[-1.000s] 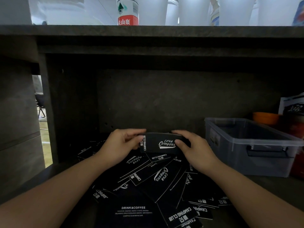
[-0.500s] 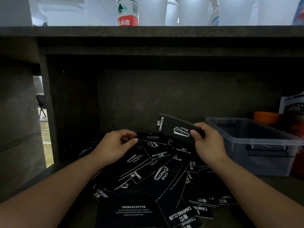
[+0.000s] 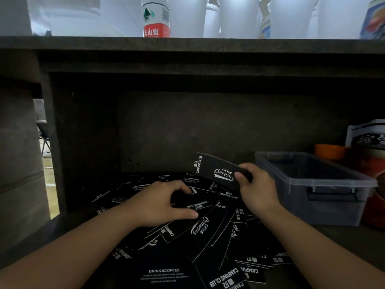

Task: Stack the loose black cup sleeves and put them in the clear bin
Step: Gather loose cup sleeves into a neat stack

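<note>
Café counter: paper cups [image 3: 235, 16], branded coffee sleeves [image 3: 187, 236] beneath.

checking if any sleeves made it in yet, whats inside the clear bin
Nothing shows inside the clear bin; its dim floor looks bare. The near wall hides the front bottom strip. The right hand holds a black sleeve just left of it.

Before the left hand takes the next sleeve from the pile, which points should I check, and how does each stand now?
1. Right hand holds the stacked sleeves: ok.
2. Left hand is on a sleeve of the pile: ok.
3. Left grip closed on that sleeve: not ok, fingers only spread over it.
4. Only one sleeve under the fingers: cannot tell.
5. Bin open and beside the right hand: ok.
</note>
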The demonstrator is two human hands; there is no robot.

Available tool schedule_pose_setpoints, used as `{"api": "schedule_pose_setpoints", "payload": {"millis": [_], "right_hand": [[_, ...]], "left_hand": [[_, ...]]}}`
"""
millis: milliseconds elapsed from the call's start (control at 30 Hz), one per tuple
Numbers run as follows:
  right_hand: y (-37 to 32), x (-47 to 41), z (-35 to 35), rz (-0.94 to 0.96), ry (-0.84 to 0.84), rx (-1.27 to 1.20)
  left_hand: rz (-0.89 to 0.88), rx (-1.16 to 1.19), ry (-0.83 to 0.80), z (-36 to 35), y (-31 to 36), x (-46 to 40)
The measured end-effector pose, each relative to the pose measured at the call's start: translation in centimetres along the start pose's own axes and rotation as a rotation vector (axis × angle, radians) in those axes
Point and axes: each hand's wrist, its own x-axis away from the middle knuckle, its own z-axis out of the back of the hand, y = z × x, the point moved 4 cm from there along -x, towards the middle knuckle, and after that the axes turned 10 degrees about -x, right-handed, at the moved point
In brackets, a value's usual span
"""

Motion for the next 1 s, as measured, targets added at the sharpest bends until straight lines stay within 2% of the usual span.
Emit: {"api": "schedule_pose_setpoints", "payload": {"millis": [167, 267, 333, 400, 567, 733, 867, 1000], "right_hand": [[0.2, -0.1, -0.2, 0.016, -0.012, 0.017], [0.2, -0.2, -0.1, 0.015, -0.004, 0.011], [0.2, -0.1, 0.0, 0.011, -0.022, 0.003], [0.2, -0.1, -0.1, 0.012, -0.045, -0.003], [0.3, 0.0, -0.2, 0.024, -0.043, -0.004], [0.5, 0.0, -0.3, 0.027, -0.061, 0.004], [0.6, -0.1, -0.4, 0.030, -0.052, 0.003], [0.7, -0.1, -0.4, 0.025, -0.059, -0.007]], "left_hand": [[-0.149, -0.058, 0.163, 1.3, 1.4, 0.0], [-0.214, 0.134, 0.314, 2.5, 1.1, 0.4], [-0.237, 0.271, 0.488, 3.3, 0.8, 0.7], [-0.201, 0.405, 0.612, 4.0, 0.8, 1.0], [-0.097, 0.677, 0.726, 4.9, 0.7, 1.6], [0.066, 0.628, 1.021, 6.1, -0.6, 2.5], [0.153, 0.612, 1.054, 6.2, -1.7, 2.7], [0.215, 0.716, 1.055, 5.8, -2.4, 2.5]]}}
